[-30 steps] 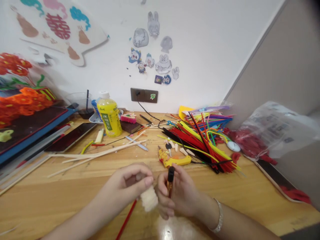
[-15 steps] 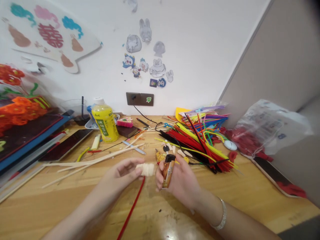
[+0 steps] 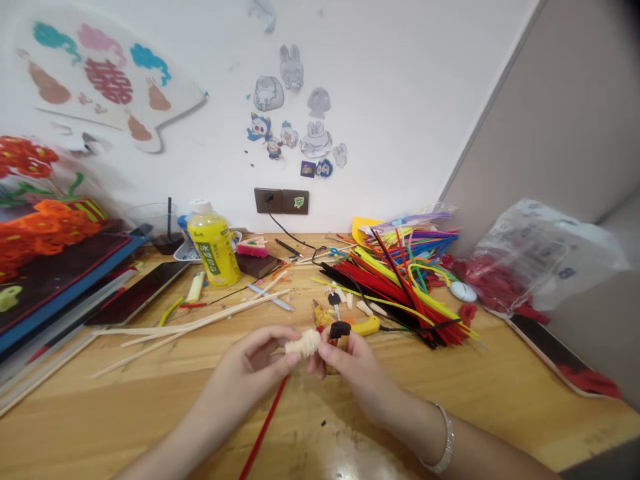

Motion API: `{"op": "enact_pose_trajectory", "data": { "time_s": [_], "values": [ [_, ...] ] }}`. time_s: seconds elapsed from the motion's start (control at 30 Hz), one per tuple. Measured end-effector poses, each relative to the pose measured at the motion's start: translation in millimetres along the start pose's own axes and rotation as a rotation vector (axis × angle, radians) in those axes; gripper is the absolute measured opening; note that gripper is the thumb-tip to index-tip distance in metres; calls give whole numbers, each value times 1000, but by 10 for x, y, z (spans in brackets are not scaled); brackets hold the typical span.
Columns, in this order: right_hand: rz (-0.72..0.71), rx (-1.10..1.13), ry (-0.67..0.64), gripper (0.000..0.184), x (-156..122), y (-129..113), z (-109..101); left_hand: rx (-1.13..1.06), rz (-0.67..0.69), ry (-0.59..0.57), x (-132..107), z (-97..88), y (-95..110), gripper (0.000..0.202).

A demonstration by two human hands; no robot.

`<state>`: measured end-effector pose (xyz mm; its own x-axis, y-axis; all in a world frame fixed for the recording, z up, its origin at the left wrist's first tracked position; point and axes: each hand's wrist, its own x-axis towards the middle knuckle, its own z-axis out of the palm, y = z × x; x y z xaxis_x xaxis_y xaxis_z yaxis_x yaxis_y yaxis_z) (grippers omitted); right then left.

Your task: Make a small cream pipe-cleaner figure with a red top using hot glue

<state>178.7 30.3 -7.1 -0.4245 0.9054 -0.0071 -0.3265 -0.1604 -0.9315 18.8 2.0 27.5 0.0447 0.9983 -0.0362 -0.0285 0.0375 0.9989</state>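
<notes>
Chenille coil [image 3: 303,343], now nearer lighter [image 3: 336,347]

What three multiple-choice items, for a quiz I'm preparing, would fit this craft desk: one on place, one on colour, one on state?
1. Where is the yellow plastic bottle relative to the heap of pipe cleaners? A left of it; B right of it; C on top of it.
2. What colour is the pipe cleaner running down from the hands? A green; B blue; C red.
3. What is the right hand doing? A lying open on the desk; B gripping a black-capped lighter; C holding scissors.

1 A: the bottle stands left of the heap.
2 C: it shows red against the wood.
3 B: its fingers close on the lighter, beside the cream coil in the left hand.
</notes>
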Motion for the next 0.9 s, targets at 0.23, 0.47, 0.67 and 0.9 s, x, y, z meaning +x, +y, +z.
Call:
{"op": "enact_pose_trajectory", "data": {
  "time_s": [0.23, 0.47, 0.67, 0.9],
  "values": [
    [-42, 15, 44, 33, 14, 60, -24, -91, -15, -41, 22, 5, -29, 31],
    [-70, -4, 73, 34, 66, 126, -66, -97, -146, -148, 49, 38, -173, 43],
    [-134, -66, -7, 41, 81, 109, -98, -62, -105, -236, 22, 75, -204, 36],
    [-67, -195, 2, 31, 34, 89, -77, -133, -94, -50, 27, 112, -199, 38]
  ]
}}
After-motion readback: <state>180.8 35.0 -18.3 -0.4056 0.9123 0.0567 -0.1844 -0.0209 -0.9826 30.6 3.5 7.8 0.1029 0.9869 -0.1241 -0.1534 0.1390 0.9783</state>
